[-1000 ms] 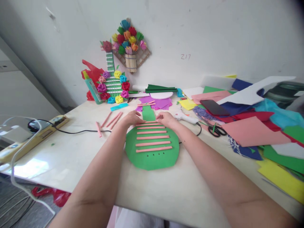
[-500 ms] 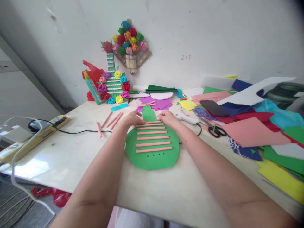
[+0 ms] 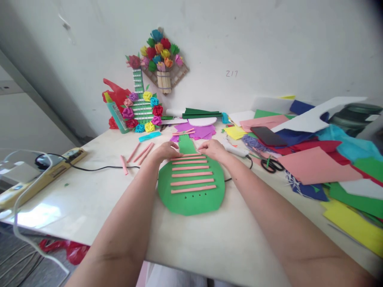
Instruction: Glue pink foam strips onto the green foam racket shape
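Note:
A green guitar-shaped paper cutout (image 3: 191, 205) lies flat on the table, with a round body and a narrow neck. Several rolled pink paper sticks (image 3: 193, 182) run across its body in rows, and small dark dots show below the lowest. My left hand (image 3: 167, 151) is at the left of the neck's base, fingers bent and closed on the left end of the topmost pink paper stick (image 3: 192, 154). Across from it, my right hand (image 3: 213, 150) pinches at that stick's right end. The fingertips partly hide both ends.
Loose pink sticks (image 3: 145, 153) lie left of the cutout. To the right are a glue gun (image 3: 237, 149), scissors (image 3: 271, 165), a phone (image 3: 268, 136) and piled coloured paper (image 3: 320, 165). A flower-trimmed paper guitar (image 3: 143, 107) and a glue bottle (image 3: 117, 116) stand behind. A power strip (image 3: 56, 171) is at left.
The view has shifted slightly. Both hands stay at the topmost stick, with the right fingertips a little nearer the neck.

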`<state>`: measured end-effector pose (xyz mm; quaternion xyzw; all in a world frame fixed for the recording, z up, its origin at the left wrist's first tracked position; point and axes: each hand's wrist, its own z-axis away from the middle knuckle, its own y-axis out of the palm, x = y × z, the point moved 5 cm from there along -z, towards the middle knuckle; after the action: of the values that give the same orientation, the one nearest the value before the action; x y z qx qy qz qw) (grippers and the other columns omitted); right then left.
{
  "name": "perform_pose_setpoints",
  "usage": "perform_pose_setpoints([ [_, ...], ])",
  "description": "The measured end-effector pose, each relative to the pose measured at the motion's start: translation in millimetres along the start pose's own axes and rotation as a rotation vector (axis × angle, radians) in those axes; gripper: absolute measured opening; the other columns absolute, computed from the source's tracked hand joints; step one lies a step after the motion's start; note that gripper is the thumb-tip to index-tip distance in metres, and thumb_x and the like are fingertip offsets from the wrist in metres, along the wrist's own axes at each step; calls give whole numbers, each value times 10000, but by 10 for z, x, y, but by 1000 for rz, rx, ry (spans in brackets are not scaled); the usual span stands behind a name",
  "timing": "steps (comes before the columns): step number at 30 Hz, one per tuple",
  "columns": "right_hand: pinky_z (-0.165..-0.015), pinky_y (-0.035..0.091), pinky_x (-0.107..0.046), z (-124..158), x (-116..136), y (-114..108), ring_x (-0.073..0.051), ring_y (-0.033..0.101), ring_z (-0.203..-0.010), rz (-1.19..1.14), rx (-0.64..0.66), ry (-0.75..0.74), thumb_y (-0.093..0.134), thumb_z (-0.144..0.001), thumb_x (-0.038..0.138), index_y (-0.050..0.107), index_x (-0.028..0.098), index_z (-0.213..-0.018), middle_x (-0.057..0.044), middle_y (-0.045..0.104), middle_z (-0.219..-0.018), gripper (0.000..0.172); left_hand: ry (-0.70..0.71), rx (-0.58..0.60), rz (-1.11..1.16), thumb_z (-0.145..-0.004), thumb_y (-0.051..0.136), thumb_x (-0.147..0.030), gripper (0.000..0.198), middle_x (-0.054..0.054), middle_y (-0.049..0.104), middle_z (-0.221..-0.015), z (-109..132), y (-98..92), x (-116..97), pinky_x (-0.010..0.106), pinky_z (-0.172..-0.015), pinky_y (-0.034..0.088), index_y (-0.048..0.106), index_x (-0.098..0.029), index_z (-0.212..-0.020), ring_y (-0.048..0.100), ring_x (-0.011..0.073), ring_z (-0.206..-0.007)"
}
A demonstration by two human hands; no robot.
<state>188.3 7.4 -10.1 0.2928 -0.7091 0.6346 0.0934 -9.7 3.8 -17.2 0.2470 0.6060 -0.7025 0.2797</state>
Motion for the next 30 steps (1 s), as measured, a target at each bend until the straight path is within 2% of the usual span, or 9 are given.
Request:
perform_pose_setpoints([
  [6,-599,402,-210,-12,-54,98,-133,601,-693,-26,44,-48,619,-680,278,718,231,-791,7,696,-755,156,-36,-9,-3,-415,741,-388,514,-11,607,-626,45,-12,-41,237,-572,418,582,-202,-867,587,195,-717],
  [12,-615,421,-202,-22,-83,155,-133,605,-705,-44,29,-50,633,-666,250,718,235,-791,6,696,-772,152,25,17,40,-446,730,-386,459,-8,620,-633,9,14,-20,234,-565,430,572,-196,-833,598,186,-682],
  [17,-619,426,-210,-28,-94,174,-141,607,-722,-43,2,-56,622,-675,235,718,230,-794,-2,696,-778,153,57,39,74,-455,727,-404,461,-5,625,-642,-80,36,57,231,-560,443,563,-196,-832,602,175,-656],
  [30,-633,435,-204,-44,-107,201,-136,609,-713,-44,6,-60,619,-680,229,721,221,-783,-8,696,-767,145,9,54,98,-445,742,-402,490,1,618,-641,-99,55,72,235,-545,443,568,-179,-845,588,161,-616],
])
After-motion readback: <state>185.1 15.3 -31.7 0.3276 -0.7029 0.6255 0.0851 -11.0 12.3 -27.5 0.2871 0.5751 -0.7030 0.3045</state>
